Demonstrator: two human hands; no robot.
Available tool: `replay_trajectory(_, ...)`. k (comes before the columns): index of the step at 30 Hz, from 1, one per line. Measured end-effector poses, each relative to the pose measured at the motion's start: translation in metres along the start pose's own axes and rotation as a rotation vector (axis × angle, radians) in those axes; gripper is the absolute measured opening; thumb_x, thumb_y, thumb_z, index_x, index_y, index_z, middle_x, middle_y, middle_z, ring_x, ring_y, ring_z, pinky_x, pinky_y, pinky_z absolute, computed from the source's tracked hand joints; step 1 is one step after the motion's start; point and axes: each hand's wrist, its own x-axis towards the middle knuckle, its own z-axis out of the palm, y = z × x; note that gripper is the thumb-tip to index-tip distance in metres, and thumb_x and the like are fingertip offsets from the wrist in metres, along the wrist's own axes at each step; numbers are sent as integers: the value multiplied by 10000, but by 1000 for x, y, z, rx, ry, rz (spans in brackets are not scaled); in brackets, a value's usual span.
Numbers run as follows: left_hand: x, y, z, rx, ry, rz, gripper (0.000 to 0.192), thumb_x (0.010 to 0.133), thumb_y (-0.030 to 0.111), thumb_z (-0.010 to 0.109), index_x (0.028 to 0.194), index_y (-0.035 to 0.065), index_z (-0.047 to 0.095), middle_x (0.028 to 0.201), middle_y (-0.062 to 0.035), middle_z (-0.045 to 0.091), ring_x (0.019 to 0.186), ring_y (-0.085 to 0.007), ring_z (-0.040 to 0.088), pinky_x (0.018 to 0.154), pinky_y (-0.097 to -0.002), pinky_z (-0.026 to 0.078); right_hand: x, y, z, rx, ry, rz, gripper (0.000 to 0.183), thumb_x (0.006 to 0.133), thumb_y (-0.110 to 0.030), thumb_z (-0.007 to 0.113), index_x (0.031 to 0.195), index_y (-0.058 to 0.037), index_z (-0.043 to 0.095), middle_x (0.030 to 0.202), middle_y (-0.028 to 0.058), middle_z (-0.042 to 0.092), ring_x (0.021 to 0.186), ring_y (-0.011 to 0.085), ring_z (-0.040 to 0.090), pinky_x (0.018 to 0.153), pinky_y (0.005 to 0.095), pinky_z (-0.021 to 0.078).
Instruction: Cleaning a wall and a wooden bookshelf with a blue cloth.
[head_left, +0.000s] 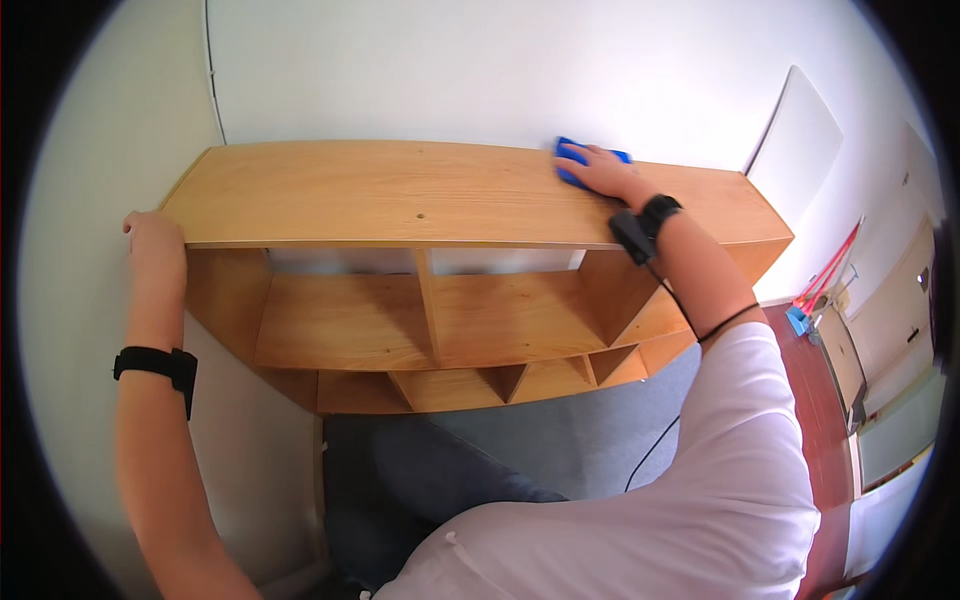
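A wooden shelf unit (352, 187) with open compartments stands against the wall before me. My right hand (600, 171) lies on a blue cloth (571, 154), pressing it flat on the top board near its back edge, right of the middle. At the left front corner of the top board is my left hand (155, 232), its fingers bent at the board's end, close to the side wall; whether it grips the board is not plain. Both wrists wear black straps, the right one with a small black box and a cable.
A white panel (799, 135) leans on the wall beyond the unit's right end. Farther right, a blue dustpan (798, 320) and red-handled cleaning tools stand on the reddish floor near a door. The left wall (97, 225) closely adjoins the unit.
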Motion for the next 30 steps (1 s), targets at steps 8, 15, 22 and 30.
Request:
replay_trajectory(8, 24, 4, -8, -74, -71, -74, 96, 897, 215, 679, 896, 195, 773, 862, 8, 755, 847, -167, 719, 830, -430, 512, -20, 18, 4, 127, 61, 389, 775, 913, -782, 395, 1569, -369, 372, 1649, 158, 299, 1509, 403, 282, 1146, 700, 215)
replay_trajectory(15, 35, 16, 52, -13, 70, -111, 131, 918, 143, 639, 904, 200, 756, 872, -3, 735, 844, -186, 707, 779, -412, 501, -40, -123, -29, 261, 109, 17, 753, 943, -735, 411, 1550, -290, 429, 1630, 192, 322, 1528, 363, 255, 1196, 627, 200)
replay_trajectory(22, 41, 22, 93, -45, 120, -111, 168, 929, 120, 609, 835, 210, 715, 794, 6, 661, 796, -184, 672, 738, -387, 457, -45, -40, -20, 209, 45, 91, 593, 1006, -651, 391, 1511, -350, 468, 1646, 141, 308, 1520, 352, 267, 1235, 490, 213)
replay_trajectory(30, 39, 23, 81, -6, 79, -64, 175, 925, 125, 608, 824, 235, 698, 797, 6, 626, 831, -171, 647, 744, -355, 432, -179, 256, 6, -180, -43, 719, 485, 1057, -551, 340, 1507, -396, 435, 1667, 70, 287, 1509, 364, 292, 1243, 457, 244)
